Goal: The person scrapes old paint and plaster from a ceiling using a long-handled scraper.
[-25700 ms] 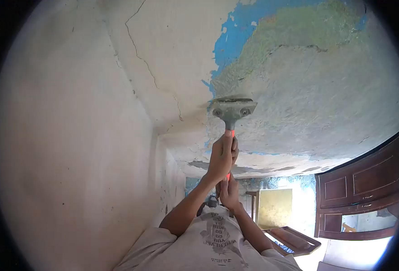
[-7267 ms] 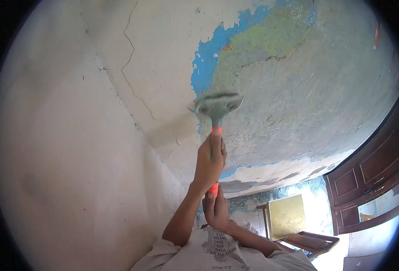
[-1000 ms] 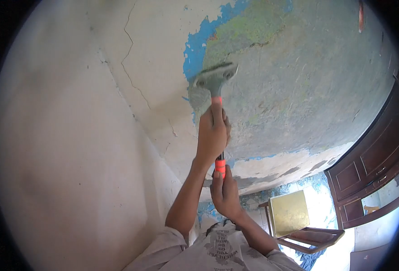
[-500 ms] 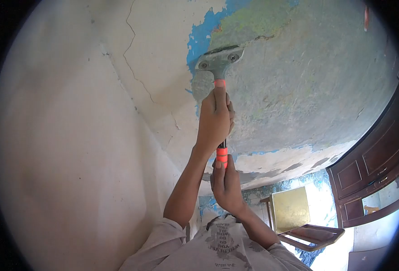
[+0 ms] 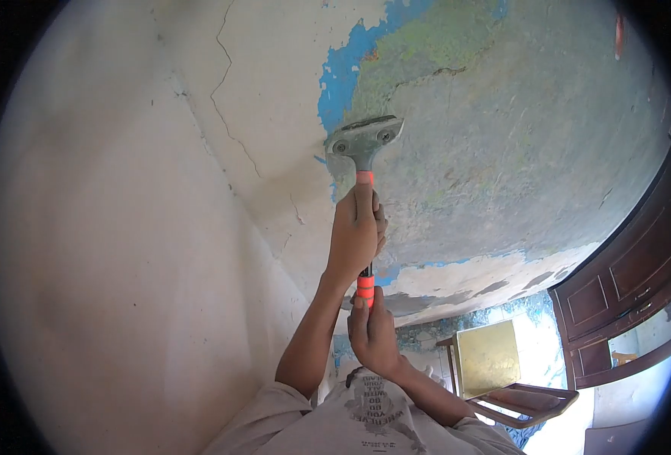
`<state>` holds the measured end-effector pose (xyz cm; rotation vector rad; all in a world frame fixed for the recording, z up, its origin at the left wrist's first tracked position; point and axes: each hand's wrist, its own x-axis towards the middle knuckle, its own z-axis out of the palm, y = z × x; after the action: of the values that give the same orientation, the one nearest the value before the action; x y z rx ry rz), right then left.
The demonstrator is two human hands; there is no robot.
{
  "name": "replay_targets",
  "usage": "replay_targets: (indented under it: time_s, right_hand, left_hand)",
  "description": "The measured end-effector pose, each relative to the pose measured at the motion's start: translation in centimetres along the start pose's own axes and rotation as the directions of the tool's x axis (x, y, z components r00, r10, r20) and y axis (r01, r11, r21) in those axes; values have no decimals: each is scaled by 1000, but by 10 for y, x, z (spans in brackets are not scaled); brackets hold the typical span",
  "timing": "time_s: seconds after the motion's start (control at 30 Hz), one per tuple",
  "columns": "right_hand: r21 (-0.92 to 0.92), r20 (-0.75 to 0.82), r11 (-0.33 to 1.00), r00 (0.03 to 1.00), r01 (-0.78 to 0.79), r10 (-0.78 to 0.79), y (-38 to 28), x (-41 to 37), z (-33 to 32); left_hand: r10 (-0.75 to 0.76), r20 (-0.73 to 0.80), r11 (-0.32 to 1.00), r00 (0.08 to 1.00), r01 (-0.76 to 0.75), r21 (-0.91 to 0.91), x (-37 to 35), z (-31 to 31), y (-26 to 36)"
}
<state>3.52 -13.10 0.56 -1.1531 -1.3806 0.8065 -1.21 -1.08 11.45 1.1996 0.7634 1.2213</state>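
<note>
A scraper [image 5: 364, 142] with a wide grey head, two screws and an orange-and-black handle lies against the wall [image 5: 502, 152]. My left hand [image 5: 354, 235] is wrapped round the upper handle, thumb along it just below the head. Lower down, my right hand [image 5: 375, 337] grips the orange end of the handle. Around the scraper head, the wall shows bare grey-green plaster, a strip of blue paint [image 5: 339, 80] and cream paint [image 5: 275, 98] to the left.
A thin crack [image 5: 225, 125] runs down the cream paint. At the lower right are a chair with a yellowish panel [image 5: 488, 358] and a dark wooden cabinet [image 5: 616, 280]. A plain pale wall [image 5: 123, 265] fills the left side.
Both hands and the scraper have moved down toward my body and slightly left. More blue paint and green plaster show above the scraper head.
</note>
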Motion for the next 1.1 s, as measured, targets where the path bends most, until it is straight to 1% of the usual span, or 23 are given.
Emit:
replay_targets:
  time_s: [0.1, 0.23, 0.33, 0.43, 0.53, 0.57, 0.6, 0.67, 0.8, 0.83, 0.9, 1.0, 1.1]
  right_hand:
    - [64, 54, 996, 997, -66, 62, -8, 2, -6]
    - [49, 33, 996, 997, -68, 67, -2, 0, 1]
    - [70, 20, 997, 999, -36, 34, 8, 1, 2]
    - [82, 18, 995, 998, -64, 62, 0, 5, 1]
    - [71, 23, 993, 995, -94, 93, 0, 2, 4]
    - [63, 18, 993, 995, -99, 98, 3, 0, 4]
    - [53, 9, 994, 995, -98, 97, 4, 1, 4]
    - [64, -11, 997, 999, -39, 40, 6, 5, 2]
    - [96, -45, 995, 999, 29, -25, -2, 19, 1]
    - [82, -27, 997, 1000, -6, 8, -4, 15, 1]
    - [46, 3, 997, 998, -57, 57, -7, 11, 0]
    - [23, -12, 1000, 1000, -14, 14, 0, 2, 3]
    - [53, 24, 998, 999, -42, 41, -5, 3, 0]
  left_hand:
    - [-25, 3, 1000, 1000, 25, 5, -1, 1, 6]
    - [-36, -41, 999, 999, 36, -1, -2, 0, 2]
    - [-2, -24, 998, 1000, 3, 60, -1, -1, -6]
    - [-13, -14, 998, 1000, 13, 63, 2, 3, 7]
    - [20, 0, 999, 1000, -20, 45, 1, 0, 3]
    - [9, -9, 999, 1000, -8, 52, 0, -1, -1]
    - [2, -13, 998, 1000, -1, 58, -1, -1, -5]
    - [11, -13, 998, 1000, -11, 67, 3, 1, -5]
    - [20, -14, 998, 1000, -19, 67, 9, 12, 20]
    - [19, -11, 997, 1000, -18, 69, 9, 12, 23]
    - [6, -4, 998, 1000, -6, 65, 3, 2, 10]
    - [9, -9, 999, 1000, -8, 42, 2, 0, 3]
    - [-13, -15, 999, 1000, 14, 35, 0, 1, 6]
